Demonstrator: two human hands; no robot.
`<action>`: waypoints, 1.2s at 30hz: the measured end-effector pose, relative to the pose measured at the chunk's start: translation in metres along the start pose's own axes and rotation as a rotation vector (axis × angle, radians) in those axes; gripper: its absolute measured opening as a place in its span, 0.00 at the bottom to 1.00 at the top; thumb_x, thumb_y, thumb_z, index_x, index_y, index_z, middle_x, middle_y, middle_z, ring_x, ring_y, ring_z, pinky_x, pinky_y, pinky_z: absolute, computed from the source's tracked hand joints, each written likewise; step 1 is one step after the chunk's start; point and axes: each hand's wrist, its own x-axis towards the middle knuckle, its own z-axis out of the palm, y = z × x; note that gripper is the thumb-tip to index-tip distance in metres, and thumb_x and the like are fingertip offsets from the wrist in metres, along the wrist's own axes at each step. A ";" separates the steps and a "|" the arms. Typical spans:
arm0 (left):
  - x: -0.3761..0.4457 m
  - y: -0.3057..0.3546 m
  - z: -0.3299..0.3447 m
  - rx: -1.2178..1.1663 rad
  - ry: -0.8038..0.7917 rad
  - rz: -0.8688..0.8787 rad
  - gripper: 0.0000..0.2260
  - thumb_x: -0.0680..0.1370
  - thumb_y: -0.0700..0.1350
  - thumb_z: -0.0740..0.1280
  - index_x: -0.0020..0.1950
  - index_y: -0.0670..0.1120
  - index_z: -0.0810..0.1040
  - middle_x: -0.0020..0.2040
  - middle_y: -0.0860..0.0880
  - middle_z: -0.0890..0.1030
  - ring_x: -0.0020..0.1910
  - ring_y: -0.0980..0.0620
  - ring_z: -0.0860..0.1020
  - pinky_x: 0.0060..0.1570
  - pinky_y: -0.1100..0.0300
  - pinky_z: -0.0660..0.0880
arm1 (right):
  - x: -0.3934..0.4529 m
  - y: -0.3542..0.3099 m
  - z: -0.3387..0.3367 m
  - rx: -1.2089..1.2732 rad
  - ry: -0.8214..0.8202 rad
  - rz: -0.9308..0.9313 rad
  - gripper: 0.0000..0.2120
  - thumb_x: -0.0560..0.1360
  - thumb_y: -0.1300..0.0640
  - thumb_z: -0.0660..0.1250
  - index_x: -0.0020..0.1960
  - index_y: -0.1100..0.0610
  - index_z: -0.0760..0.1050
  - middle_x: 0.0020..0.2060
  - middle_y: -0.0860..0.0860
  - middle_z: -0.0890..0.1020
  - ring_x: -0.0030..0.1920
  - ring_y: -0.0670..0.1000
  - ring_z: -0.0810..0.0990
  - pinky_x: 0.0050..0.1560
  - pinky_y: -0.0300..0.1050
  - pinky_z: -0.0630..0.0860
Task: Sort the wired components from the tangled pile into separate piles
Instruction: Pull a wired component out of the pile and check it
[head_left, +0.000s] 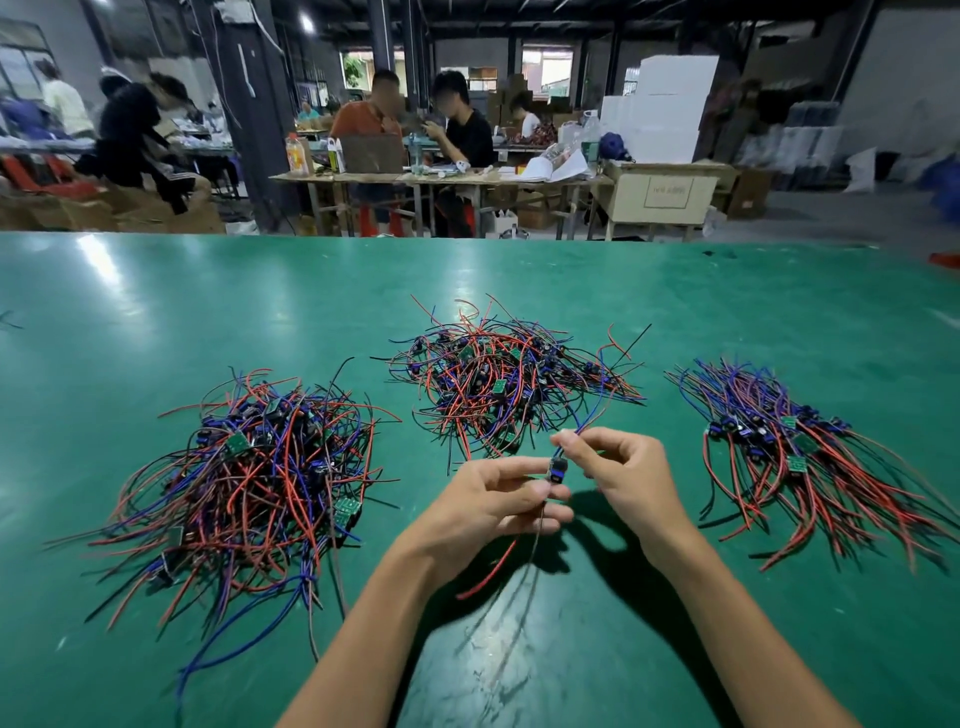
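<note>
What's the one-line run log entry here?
left hand + right hand: hold small blue wired component | three wire piles on green table

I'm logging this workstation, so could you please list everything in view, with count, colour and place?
Table: one, green, fills the foreground.
Left pile: one, tangled red, blue and black wires with small green boards, left.
Middle pile: one, same colours, tangled, centre, farther back.
Right pile: one, wires lying roughly aligned, right.
Wired component: one, small dark part with red, blue and black leads, held above the table.
Background: other people seated at wooden tables, white boxes, cardboard cartons.
Left hand: pinches the component from below.
Right hand: pinches its blue leads from above.
</note>
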 end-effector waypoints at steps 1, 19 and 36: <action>0.001 0.000 0.001 -0.003 0.003 -0.017 0.15 0.80 0.36 0.67 0.67 0.38 0.76 0.54 0.39 0.85 0.49 0.44 0.86 0.47 0.57 0.82 | 0.000 0.000 0.000 0.022 -0.012 0.008 0.11 0.74 0.44 0.73 0.42 0.51 0.87 0.30 0.45 0.80 0.33 0.45 0.71 0.36 0.41 0.67; 0.003 -0.005 0.017 0.105 0.280 0.054 0.09 0.79 0.45 0.69 0.42 0.46 0.87 0.35 0.46 0.84 0.26 0.51 0.80 0.21 0.64 0.72 | -0.009 -0.002 0.026 0.191 -0.224 0.059 0.12 0.83 0.61 0.63 0.51 0.57 0.85 0.42 0.52 0.87 0.38 0.48 0.83 0.39 0.38 0.78; -0.004 -0.006 0.028 0.347 0.067 -0.002 0.08 0.78 0.46 0.70 0.43 0.46 0.88 0.43 0.47 0.88 0.24 0.55 0.71 0.22 0.67 0.64 | 0.009 -0.006 0.007 0.415 0.288 0.313 0.14 0.82 0.58 0.59 0.44 0.52 0.80 0.40 0.45 0.85 0.34 0.47 0.72 0.29 0.38 0.69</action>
